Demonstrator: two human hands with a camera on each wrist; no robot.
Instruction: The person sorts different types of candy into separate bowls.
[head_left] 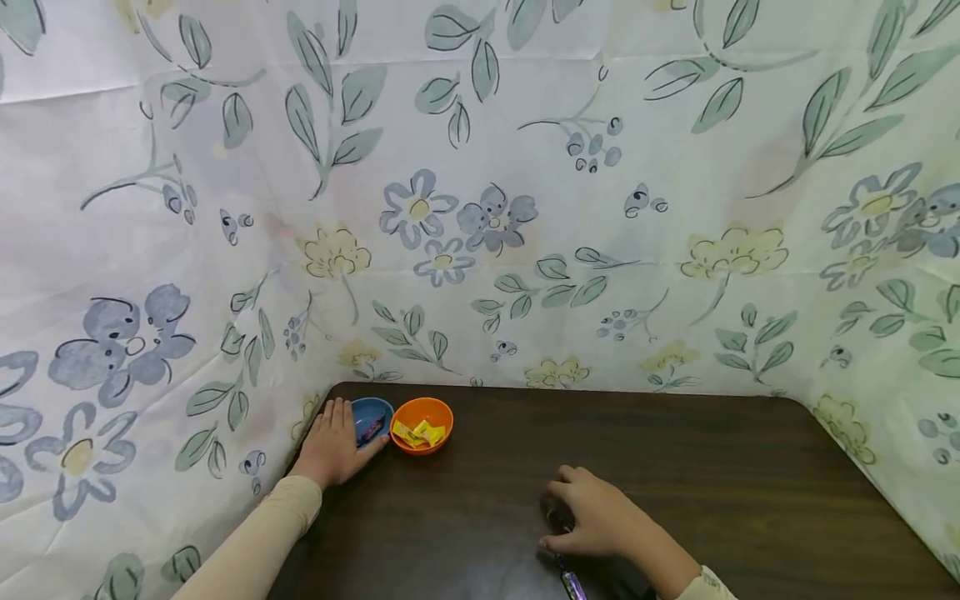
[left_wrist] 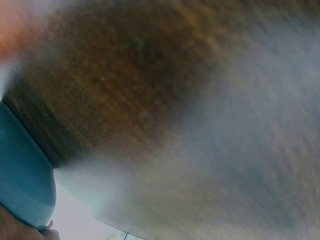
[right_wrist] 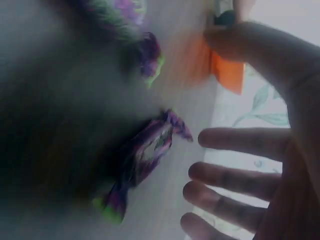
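In the head view, my left hand (head_left: 333, 446) lies against the near left side of the small blue bowl (head_left: 384, 406), fingers extended and thumb stretched along its front. Dark-wrapped candy (head_left: 371, 431) lies inside this bowl. The left wrist view shows the bowl's blue outer wall (left_wrist: 25, 170) with fingertips at its edge. My right hand (head_left: 600, 512) hovers low over the table, fingers spread. Under it in the right wrist view is a purple twist-wrapped candy (right_wrist: 150, 152), apart from the fingertips. Another purple wrapper (right_wrist: 120, 15) shows at the top, blurred.
An orange bowl (head_left: 422, 412) with several yellow-wrapped pieces (head_left: 420, 433) stands right beside the blue bowl. Nearer the table's front, a purple candy (head_left: 572, 585) lies by my right wrist. Floral cloth (head_left: 480, 317) hangs behind and beside the dark wooden table (head_left: 720, 467).
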